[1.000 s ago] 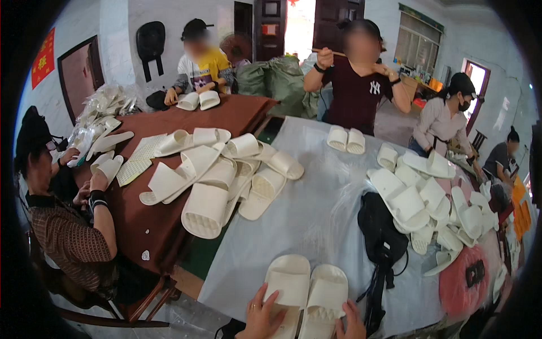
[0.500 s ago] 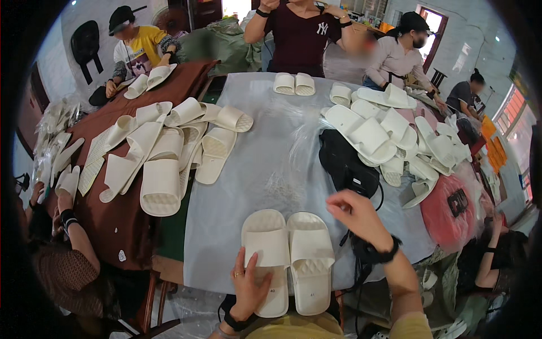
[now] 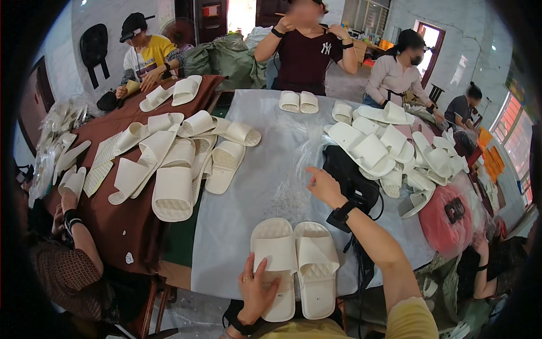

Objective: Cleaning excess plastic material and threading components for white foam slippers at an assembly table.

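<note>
A pair of cream slide slippers lies side by side at the table's near edge, toes pointing away from me. On the left slipper (image 3: 273, 237) my left hand (image 3: 258, 288) rests with fingers spread, touching the strap and insole. The right slipper (image 3: 316, 265) lies untouched against it. My right hand (image 3: 326, 187) is stretched forward over thin clear plastic film (image 3: 291, 195); its index finger points out and the others bend. I see nothing held in it. A black bag (image 3: 347, 178) lies just beside that hand.
Cream slippers are heaped on the brown-covered table (image 3: 132, 237) at left and at the right of the grey sheet (image 3: 226, 226). A small pair (image 3: 299, 101) stands at the far edge. A red bundle in plastic (image 3: 446, 217) sits at right. Several people are around the tables.
My right hand has moved forward and left, from beside the slippers to the plastic film. My left hand stays on the left slipper. The view has shifted slightly.
</note>
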`<state>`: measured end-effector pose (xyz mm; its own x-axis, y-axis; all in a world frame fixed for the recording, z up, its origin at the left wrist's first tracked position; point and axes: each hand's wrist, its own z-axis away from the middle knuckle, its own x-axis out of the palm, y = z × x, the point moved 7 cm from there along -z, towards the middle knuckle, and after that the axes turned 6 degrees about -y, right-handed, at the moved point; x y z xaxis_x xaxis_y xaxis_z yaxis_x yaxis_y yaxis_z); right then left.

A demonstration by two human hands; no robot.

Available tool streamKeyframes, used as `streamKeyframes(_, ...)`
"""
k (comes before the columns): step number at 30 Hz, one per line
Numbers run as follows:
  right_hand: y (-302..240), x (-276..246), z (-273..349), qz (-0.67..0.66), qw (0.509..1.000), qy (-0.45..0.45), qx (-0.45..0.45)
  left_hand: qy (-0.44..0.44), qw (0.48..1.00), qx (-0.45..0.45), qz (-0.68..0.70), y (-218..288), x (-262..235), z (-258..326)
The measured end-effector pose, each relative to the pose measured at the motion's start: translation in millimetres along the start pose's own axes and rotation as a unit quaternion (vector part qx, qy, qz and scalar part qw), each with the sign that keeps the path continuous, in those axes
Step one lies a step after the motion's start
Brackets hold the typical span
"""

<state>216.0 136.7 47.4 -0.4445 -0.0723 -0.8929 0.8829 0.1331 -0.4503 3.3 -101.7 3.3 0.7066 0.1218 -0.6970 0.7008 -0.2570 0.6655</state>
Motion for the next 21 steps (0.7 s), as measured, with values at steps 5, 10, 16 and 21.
streamKeyframes(5,-1.1,-0.6,6.1,-0.026,0.999,0.020,-0.005,0.000,1.000,-0.007,0.010,-1.8,-0.5,1.7)
streamKeyframes(10,-17.4,-6.9,16.7,-0.067,0.995,0.053,-0.059,0.009,1.000,0.005,0.004,-0.4,-0.7,0.6)
streamKeyframes(16,-31.7,-19.6,21.5,-0.159,0.975,0.115,-0.105,-0.001,1.000,-0.012,-0.006,1.9,0.5,-3.9)
streamKeyframes(21,-64.5,-18.4,37.2,-0.122,0.953,0.120,-0.251,0.015,0.999,-0.029,0.008,-1.9,-3.7,4.5)
